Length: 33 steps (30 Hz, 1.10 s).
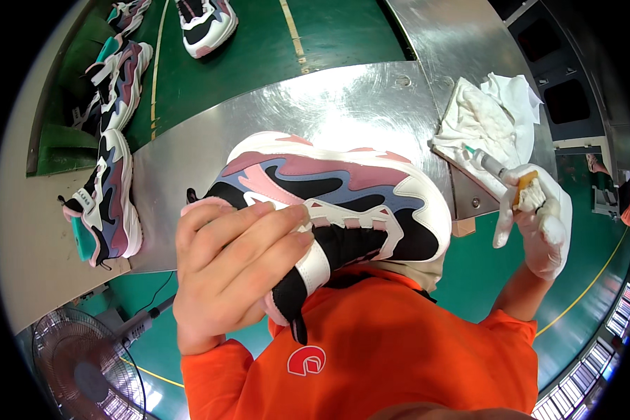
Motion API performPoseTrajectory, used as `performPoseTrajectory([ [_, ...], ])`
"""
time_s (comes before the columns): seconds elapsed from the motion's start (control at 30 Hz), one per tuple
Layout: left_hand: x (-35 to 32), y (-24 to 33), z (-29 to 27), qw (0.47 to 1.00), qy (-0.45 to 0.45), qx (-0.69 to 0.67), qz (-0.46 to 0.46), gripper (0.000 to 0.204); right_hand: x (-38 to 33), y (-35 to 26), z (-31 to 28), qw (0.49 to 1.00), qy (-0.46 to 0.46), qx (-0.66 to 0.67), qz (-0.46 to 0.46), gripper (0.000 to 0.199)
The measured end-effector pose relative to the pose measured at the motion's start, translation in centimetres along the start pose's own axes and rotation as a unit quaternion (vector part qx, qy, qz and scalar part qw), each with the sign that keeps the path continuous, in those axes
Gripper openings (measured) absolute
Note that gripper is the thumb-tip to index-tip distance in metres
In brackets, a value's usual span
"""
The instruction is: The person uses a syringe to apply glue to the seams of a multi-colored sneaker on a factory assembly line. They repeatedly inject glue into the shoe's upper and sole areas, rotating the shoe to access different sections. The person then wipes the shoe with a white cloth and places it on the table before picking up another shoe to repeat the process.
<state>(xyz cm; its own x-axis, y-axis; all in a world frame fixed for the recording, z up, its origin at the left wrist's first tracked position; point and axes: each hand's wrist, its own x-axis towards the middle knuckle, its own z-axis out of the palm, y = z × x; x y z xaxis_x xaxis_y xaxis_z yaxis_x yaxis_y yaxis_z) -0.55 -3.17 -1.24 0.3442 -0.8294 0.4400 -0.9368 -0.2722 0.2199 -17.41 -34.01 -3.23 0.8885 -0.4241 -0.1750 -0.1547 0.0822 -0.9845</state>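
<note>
My left hand [234, 259], bare, is wrapped around the ankle part of a sneaker [350, 185] in pink, mauve, blue, black and white. The shoe lies tilted, its white sole facing away from me, its toe to the right and its strap under my fingertips. At the right, my right hand [542, 227] wears a white glove and is closed around a clear syringe [491, 165] with a green tip. A small yellow-and-white piece [528, 192], its kind unclear, is also between those fingers. The syringe tip points toward a crumpled white cloth [476, 119].
A metal ledge [189, 154] borders a green belt [259, 56]. Another sneaker [206, 28] sits on the belt; several more, including a sneaker [108, 199] with teal lining, line the left side. A fan [87, 364] stands at lower left. White paper [514, 101] lies by the cloth.
</note>
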Motion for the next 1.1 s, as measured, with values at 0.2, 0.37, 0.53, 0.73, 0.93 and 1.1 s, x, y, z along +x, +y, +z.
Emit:
performPoseTrajectory([
  [0.2, 0.1, 0.1, -0.2, 1.000, -0.008, 0.007, -0.011, 0.020, -0.5, 0.1, 0.3, 0.999, 0.016, -0.033, 0.032, 0.076],
  [0.37, 0.3, 0.2, -0.1, 1.000, 0.001, -0.011, -0.005, 0.019, -1.0, 0.0, 0.2, 0.999, 0.033, -0.032, -0.018, 0.087],
  [0.53, -0.6, 0.1, -0.4, 1.000, -0.011, 0.001, 0.013, 0.023, -0.9, 1.9, 1.6, 0.990, 0.102, 0.055, -0.077, 0.077],
  [0.73, -1.4, 0.7, -0.5, 1.000, -0.014, 0.006, 0.001, 0.025, 0.3, 2.1, 4.6, 0.985, 0.083, 0.024, -0.150, 0.076],
  [0.93, -2.6, 0.6, -0.3, 1.000, 0.007, -0.007, 0.007, 0.027, 1.3, 1.2, 5.5, 0.987, 0.104, -0.023, -0.118, 0.064],
  [1.1, -3.5, 0.2, 0.5, 0.999, 0.037, 0.002, 0.034, 0.021, 1.2, 4.2, 0.0, 0.992, 0.103, -0.071, -0.001, 0.054],
])
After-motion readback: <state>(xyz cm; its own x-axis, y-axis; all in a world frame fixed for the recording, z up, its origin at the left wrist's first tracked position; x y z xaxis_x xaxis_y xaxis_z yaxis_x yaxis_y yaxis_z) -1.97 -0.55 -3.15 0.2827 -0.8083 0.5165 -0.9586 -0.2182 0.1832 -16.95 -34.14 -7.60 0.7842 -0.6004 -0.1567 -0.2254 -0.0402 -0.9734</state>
